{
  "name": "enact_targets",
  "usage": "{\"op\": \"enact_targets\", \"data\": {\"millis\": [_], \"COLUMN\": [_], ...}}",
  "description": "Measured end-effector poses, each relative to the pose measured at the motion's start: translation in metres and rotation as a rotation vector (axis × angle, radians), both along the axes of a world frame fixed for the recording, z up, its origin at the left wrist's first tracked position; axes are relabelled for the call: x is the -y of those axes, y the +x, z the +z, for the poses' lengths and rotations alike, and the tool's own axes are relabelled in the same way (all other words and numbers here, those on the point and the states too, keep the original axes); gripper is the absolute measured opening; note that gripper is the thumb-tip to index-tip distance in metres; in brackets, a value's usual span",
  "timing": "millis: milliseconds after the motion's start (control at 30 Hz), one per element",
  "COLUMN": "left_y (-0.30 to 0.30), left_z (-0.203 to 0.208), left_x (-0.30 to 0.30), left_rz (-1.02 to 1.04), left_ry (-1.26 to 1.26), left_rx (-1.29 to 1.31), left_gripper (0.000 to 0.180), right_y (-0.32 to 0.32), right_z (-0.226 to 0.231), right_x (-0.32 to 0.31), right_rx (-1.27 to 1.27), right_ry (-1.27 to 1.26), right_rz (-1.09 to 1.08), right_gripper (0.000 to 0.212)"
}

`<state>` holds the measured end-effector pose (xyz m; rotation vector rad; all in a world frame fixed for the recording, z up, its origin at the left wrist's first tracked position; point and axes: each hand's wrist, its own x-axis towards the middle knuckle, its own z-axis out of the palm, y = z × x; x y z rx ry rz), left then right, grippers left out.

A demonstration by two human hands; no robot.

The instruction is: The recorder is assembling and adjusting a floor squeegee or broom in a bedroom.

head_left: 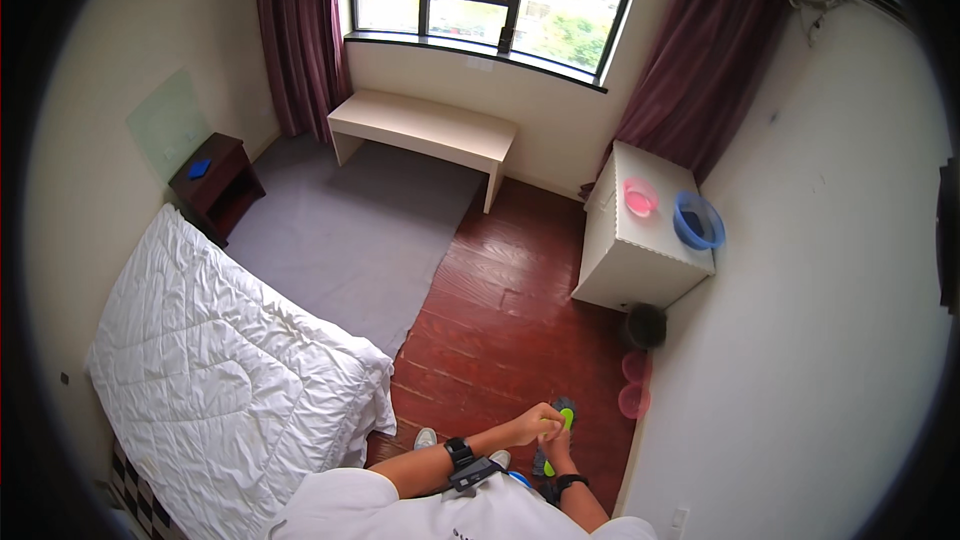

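Both of my hands meet low in the picture, right of the middle. My left hand [532, 426] reaches across to the right with its fingers bent, right up against my right hand. My right hand [559, 440] is closed too, and its fingers are partly hidden by the left. Behind my right hand and wrist shows a long grey and bright green thing [547, 464]; its kind cannot be made out, nor whether it is held or lies on the floor. A small yellow-green patch shows between the fingers. Dark bands with devices circle both wrists.
A bed with a white quilt [230, 370] stands at left, a dark nightstand [222, 180] beyond it. A pale bench [425, 125] is under the window. At right, a white cabinet [625, 265] bears a pink basin [640, 197] and a blue basin [699, 221]; a dark bin [644, 326] is beside it.
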<state>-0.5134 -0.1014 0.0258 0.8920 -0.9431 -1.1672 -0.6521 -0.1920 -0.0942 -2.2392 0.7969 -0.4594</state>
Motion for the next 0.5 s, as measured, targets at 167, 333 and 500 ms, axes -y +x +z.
{"op": "enact_targets", "data": {"millis": [167, 333, 500], "left_y": [0.011, 0.02, 0.017], "left_z": [-0.018, -0.027, -0.027], "left_x": [-0.016, -0.032, -0.034], "left_rz": [0.02, 0.064, 0.033], "left_ry": [-0.003, -0.019, -0.056], "left_rx": [-0.056, -0.08, -0.115], "left_gripper": [0.036, 0.033, 0.032], "right_y": [0.009, 0.021, 0.016], "right_z": [-0.016, -0.007, -0.014], "right_x": [-0.008, -0.023, -0.026], "right_rx": [0.018, -0.065, -0.02], "right_ry": [0.11, 0.119, 0.087], "right_rz": [0.088, 0.06, 0.034], "right_gripper": [0.028, 0.019, 0.012]}}
